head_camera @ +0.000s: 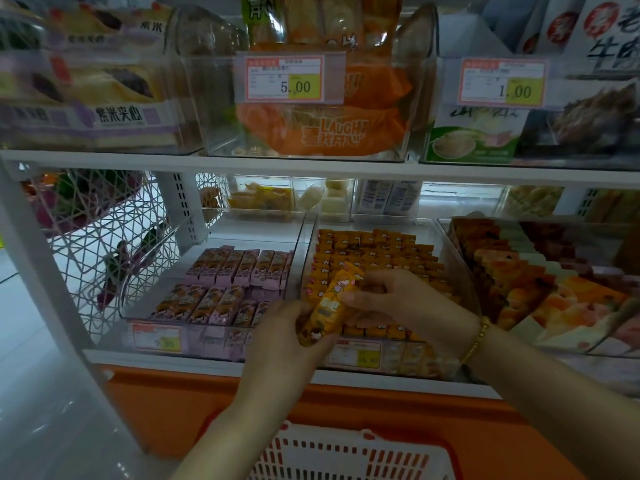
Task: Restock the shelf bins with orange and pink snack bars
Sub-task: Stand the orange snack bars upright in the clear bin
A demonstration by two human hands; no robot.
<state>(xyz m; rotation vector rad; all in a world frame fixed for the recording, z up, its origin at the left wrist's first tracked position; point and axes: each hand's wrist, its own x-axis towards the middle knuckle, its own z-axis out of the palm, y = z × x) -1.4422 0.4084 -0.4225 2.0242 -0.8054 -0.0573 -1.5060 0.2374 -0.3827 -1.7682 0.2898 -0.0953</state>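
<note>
**While both bins look well stocked, one orange bar is in hand**

Although the shelf (156,358) already carries plenty of stock, the job is not finished. An orange snack bar (329,303) is held up over the front of the orange bin (313,237), not yet laid in. The left hand (287,337) has its fingers curled round the bar's lower end. The right hand (398,299) pinches the upper half between thumb and fingers, so both hands are closed on the same bar.

Behind it, the orange bars in the bin (374,251) stand in tight rows from the front almost to the back wall, so little room seems left there. Just beside it on the left, the pink bin (249,226) looks less complete. The pink snack bars (239,268) fill two rows toward the front, and the floor behind them is bare. By my reading, the orange side is close to done once this bar goes in, and the pink side could take more.

Below the shelf sits a white slotted basket (346,455). Only its rim shows, so I cannot tell whether any bars remain in it.
</note>
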